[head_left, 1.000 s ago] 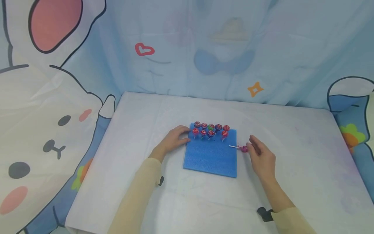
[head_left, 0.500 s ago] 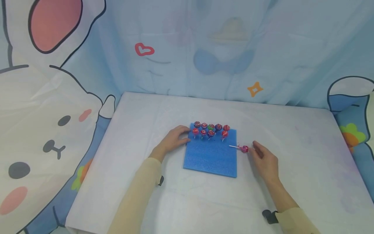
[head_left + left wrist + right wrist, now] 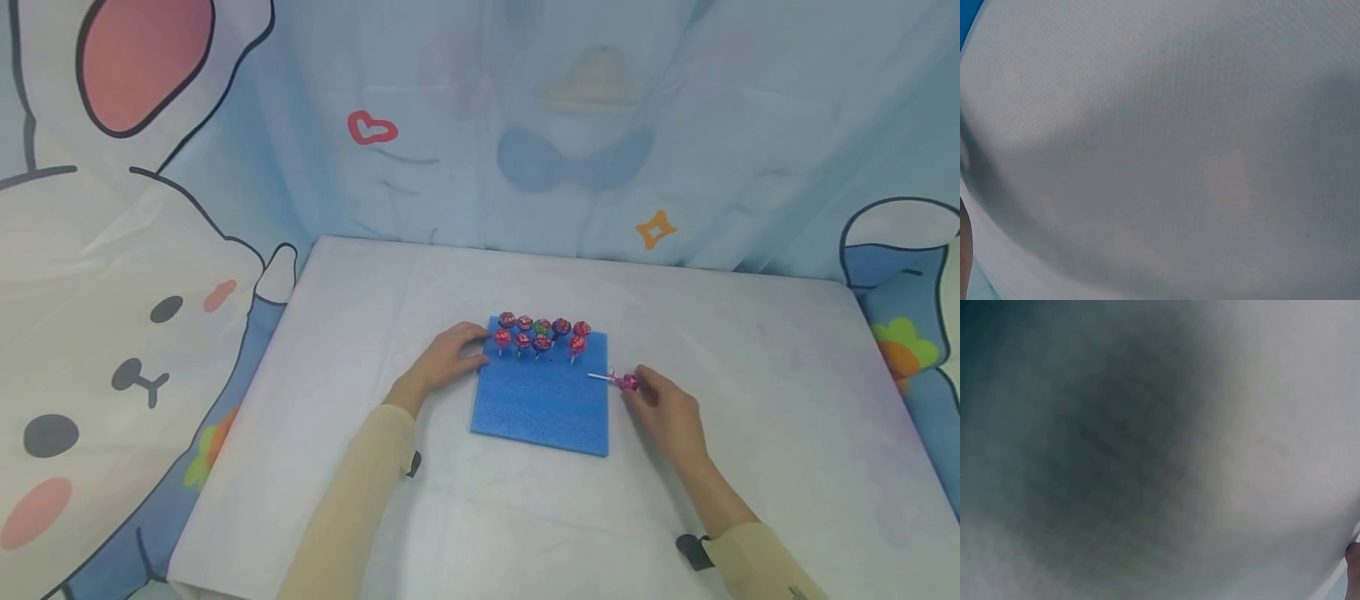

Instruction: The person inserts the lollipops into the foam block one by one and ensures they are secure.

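In the head view, my left hand [image 3: 447, 357] rests at the left edge of a blue foam board [image 3: 540, 408], fingers and thumb spread along that edge. My right hand [image 3: 670, 415] is beside the board's right edge, thumb and forefinger pinching the wrapped head of a pink lollipop [image 3: 628, 382]. This lollipop lies sideways, its white stick pointing left over the board's edge. Several lollipops [image 3: 542, 342] stand on their sticks in two rows along the far part of the board, with a gap in the nearer row.
The board lies on a white-covered table [image 3: 375, 292]. A blue cartoon curtain [image 3: 450, 192] hangs behind it, and a printed rabbit [image 3: 150, 333] fills the left side. Both wrist views show mostly blurred white cloth and shadow.
My right hand drew back slightly to the right from the pink lollipop, then came back left to its head. The left hand, the board and the standing lollipops keep their places.
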Motion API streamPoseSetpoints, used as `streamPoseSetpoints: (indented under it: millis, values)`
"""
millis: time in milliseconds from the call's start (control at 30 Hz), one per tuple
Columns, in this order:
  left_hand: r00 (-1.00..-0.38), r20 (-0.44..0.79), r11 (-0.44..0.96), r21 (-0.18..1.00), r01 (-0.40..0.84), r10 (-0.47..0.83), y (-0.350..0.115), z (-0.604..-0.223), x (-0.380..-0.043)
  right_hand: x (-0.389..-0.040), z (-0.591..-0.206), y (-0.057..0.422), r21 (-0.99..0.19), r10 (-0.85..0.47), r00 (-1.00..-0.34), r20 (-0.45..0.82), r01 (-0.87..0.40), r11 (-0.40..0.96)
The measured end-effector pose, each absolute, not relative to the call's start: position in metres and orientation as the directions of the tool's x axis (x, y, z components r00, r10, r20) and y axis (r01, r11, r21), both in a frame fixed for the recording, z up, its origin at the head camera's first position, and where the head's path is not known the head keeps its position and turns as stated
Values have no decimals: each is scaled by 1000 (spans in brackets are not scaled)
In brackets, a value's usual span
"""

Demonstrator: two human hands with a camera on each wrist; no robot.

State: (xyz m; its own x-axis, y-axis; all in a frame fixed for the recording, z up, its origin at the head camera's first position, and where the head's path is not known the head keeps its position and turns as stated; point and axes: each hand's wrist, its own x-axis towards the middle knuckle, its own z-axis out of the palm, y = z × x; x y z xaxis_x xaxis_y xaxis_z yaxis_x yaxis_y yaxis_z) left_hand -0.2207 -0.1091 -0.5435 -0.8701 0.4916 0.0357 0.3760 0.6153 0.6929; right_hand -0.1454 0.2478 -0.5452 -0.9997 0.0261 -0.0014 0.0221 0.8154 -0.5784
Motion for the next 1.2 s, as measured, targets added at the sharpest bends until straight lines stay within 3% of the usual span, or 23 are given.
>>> streamPoseSetpoints:
  millis: [433,700,1033,1200]
  values:
    - [-870,39,612,695,377,492,-108,-541,-219,-144,-547,245,-537,-39,-992,116,-96,838]
    - [-872,38,617,691,376,489,-108,-540,-219,-147,-548,247,-585,7,-991,136,-74,808]
    - [-874,38,616,695,371,484,-108,-540,-218,-149,-532,250,-809,125,-982,-139,186,558]
    - [-874,36,621,690,373,484,-108,-541,-219,-149,-532,249,-826,136,-969,-205,246,507]
